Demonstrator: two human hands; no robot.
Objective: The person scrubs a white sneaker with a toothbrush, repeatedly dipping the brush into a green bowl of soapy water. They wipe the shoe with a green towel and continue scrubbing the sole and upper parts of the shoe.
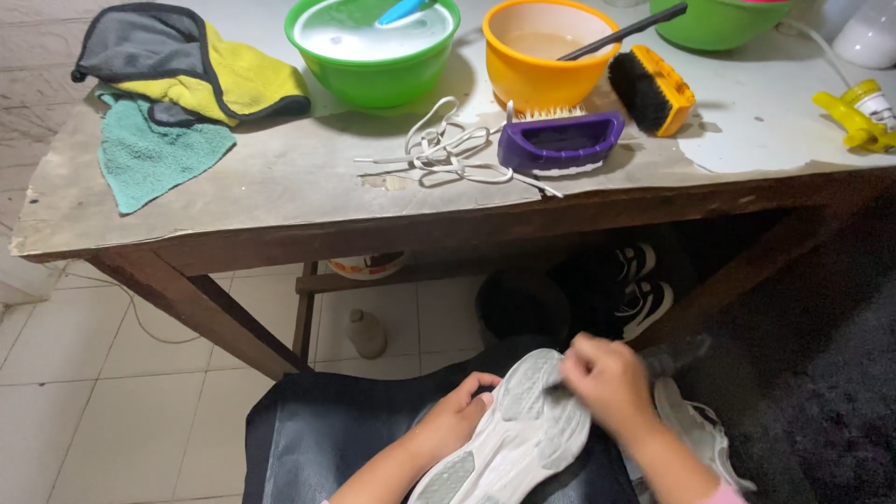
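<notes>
While the bench [280, 201] fills the upper part of the frame, its load is laid out from left to right. At the upper left a grey and yellow cloth [187, 61] is folded over a teal cloth [149, 154]. Right of them, at the top centre, a green bowl [373, 56] of whitish liquid is seen with a blue handle in it. Below it and slightly right, loose white laces [443, 154] are spread on the bench, touching a purple scrub brush [560, 142]. Behind that brush an orange bowl [541, 51] of brownish water is set, with a dark handle leaning out of it. Just beside it a yellow brush [653, 91] with black bristles is lying on its side. At the far right edge a yellow spray nozzle [859, 117] is seen.

At the lower centre of the frame a white shoe [513, 439] is held sole-up over a dark apron on the lap. The left hand [457, 415] is closed around the shoe's left edge. The right hand [607, 378] is closed on something pressed to the sole near its upper end; what it holds is blurred. Under the bench, black and white shoes [639, 285] are seen on the floor.
</notes>
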